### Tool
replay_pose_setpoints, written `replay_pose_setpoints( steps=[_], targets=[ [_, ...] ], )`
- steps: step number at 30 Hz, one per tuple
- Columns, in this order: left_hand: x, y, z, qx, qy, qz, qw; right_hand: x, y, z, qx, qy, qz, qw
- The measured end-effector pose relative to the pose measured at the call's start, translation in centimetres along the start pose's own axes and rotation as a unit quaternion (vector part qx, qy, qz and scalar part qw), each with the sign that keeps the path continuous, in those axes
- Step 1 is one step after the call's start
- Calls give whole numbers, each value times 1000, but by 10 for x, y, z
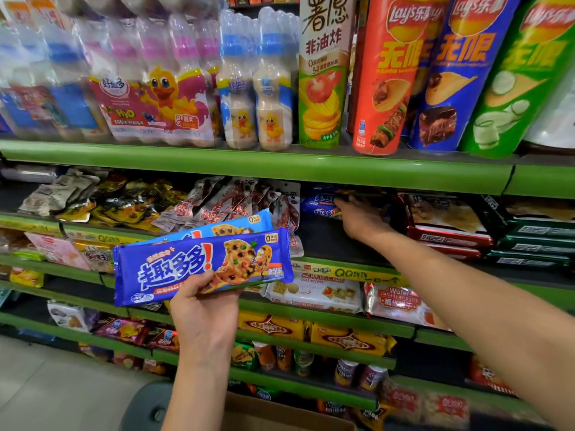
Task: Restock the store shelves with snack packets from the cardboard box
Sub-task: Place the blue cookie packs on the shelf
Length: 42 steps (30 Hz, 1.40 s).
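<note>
Green shelves fill the view, row under row, in a shop. The top shelf holds milk bottles with a yellow duck on them and tall chip tubes in red, blue and green. The rows below are packed with snack bags and biscuit packs. A pale floor shows at the bottom left.

The left hand is out in front of the shelves. It holds two blue cookie packs, one behind the other. The thumb lies on the front pack and the fingers curl behind, so the packs are pinched at their bottom edge.

The right hand reaches deep into the second shelf. It rests on another blue pack lying there, beside red boxes. It is dark in there, so you cannot tell if its fingers are curled or flat.

The bottles at the far left are blurry. A brown box peeks in at the bottom edge, mostly cut off. A grey round thing beside it is hard to make out.
</note>
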<state>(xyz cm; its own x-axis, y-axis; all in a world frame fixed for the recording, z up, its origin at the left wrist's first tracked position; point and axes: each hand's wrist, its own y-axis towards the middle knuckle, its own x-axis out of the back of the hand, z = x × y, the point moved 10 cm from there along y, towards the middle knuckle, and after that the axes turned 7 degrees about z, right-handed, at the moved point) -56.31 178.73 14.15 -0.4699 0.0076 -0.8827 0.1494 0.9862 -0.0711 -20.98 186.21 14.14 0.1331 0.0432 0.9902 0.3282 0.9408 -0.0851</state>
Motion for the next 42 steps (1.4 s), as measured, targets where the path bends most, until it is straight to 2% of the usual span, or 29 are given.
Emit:
replay_pose_setpoints(
  steps=[9, 16, 25, 28, 30, 34, 37, 42],
  targets=[
    [1, 1, -3, -9, -14, 9, 1000, 0, -14, 5, 83, 53, -22, 995],
    [4, 0, 0, -10, -16, 4, 1000, 7, -18, 11, 143, 47, -39, 988],
    [11, -5, -7, -7, -10, -19, 1000, 13, 3, 0, 79, 89, -87, 989],
    [13, -6, -12, -15, -8, -23, 1000, 14, 4, 1, 63, 92, -80, 991],
    [14, -5, -15, -19, -9, -22, 1000, 13, -5, 19, 84, 69, -75, 991],
    [18, -2, -16, -13, -16, -30, 999, -3, -42, 87, 228, 140, -1, 964],
    [18, -1, -16, -14, -12, -22, 1000, -28, -63, 123, 289, 76, 60, 952],
    [21, -1, -17, -17, -13, -16, 1000, -42, -45, 132, 222, 107, 121, 962]
  ],
)
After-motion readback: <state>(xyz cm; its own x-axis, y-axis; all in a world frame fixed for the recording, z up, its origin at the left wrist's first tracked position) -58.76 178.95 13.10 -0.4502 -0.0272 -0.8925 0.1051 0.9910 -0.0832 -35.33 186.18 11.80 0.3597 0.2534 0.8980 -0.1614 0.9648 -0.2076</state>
